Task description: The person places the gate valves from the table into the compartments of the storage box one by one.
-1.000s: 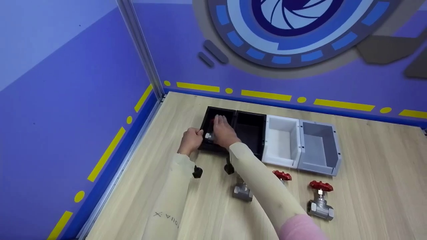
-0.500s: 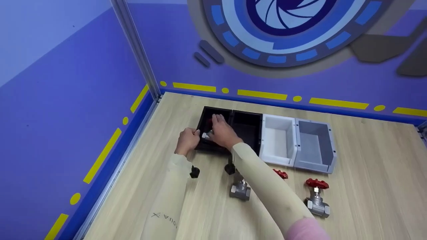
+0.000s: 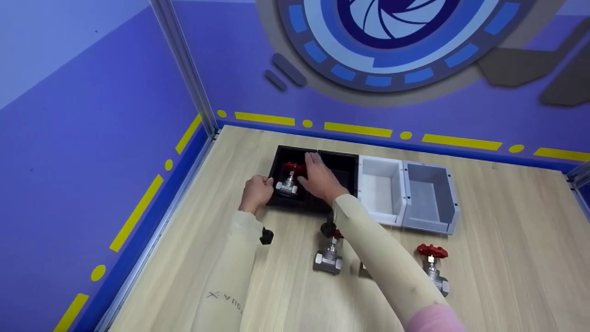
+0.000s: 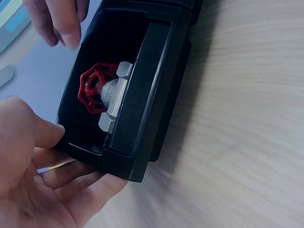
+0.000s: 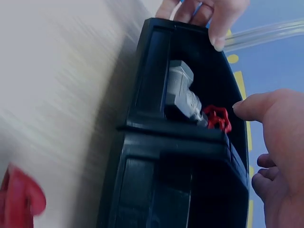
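Note:
A gate valve [image 3: 287,185] with a red handwheel lies inside the leftmost black bin [image 4: 147,90]. My left hand [image 3: 256,193] grips that bin's left wall, thumb at the rim and fingers curled against the outside, as the left wrist view shows. Above the two black bins, my right hand [image 3: 322,179] holds nothing. Its fingers are extended, and in the right wrist view its thumb is near the bin's far rim, apart from the valve's red handwheel [image 5: 218,119]. The head view shows the right hand covering part of the second black bin [image 3: 346,166].
Right of the black bins stand a white bin [image 3: 381,189] and a grey bin [image 3: 426,198]. On the wooden table lie a valve [image 3: 328,260] in front and another valve [image 3: 432,269] farther right. My right sleeve [image 3: 382,258] hides part of the table. Walls [image 3: 258,55] rise behind and left.
My right hand has drawn back to the right from inside the leftmost bin, letting go of the valve and leaving it in view. The left hand keeps its hold on the bin.

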Action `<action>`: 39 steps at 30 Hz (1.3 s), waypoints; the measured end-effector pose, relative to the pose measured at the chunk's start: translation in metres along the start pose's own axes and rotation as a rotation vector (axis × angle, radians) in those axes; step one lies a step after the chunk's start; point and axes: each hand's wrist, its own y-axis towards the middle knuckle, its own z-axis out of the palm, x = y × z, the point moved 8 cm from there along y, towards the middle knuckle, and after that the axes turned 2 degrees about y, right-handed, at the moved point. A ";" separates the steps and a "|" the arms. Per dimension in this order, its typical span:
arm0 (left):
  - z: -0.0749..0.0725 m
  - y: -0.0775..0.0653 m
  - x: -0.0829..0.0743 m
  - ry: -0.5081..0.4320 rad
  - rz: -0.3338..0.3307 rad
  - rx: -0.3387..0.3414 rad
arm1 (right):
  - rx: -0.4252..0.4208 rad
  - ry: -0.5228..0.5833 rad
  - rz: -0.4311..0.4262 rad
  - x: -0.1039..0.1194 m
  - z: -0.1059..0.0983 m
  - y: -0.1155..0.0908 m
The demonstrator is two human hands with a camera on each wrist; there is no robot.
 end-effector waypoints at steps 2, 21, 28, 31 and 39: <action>0.000 0.000 -0.001 -0.001 0.000 0.001 | 0.000 0.012 0.005 -0.005 -0.004 -0.004; -0.002 -0.004 -0.001 0.010 0.003 0.014 | -0.017 0.062 0.024 -0.031 -0.026 -0.032; 0.000 -0.003 -0.001 0.017 -0.006 0.013 | -0.019 0.068 0.036 -0.037 -0.027 -0.039; 0.000 -0.003 -0.001 0.024 -0.009 0.027 | -0.023 0.067 0.029 -0.036 -0.028 -0.041; 0.001 -0.004 0.000 0.040 -0.011 0.032 | -0.028 0.071 0.021 -0.035 -0.029 -0.050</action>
